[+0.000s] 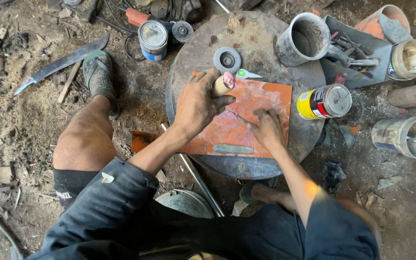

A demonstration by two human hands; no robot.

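orange sheet (266, 98), left hand (196, 103) gripping wooden handle (221, 85)

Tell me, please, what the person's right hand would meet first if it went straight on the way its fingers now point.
Probably the pink paste smear on the orange sheet, right at the right hand's fingertips; farther on, perhaps the handle end in the left hand, though depth is unclear.

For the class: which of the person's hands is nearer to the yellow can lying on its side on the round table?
Right. The right hand presses on the orange sheet just left of the yellow can; the left hand, gripping a wooden handle, is farther left.
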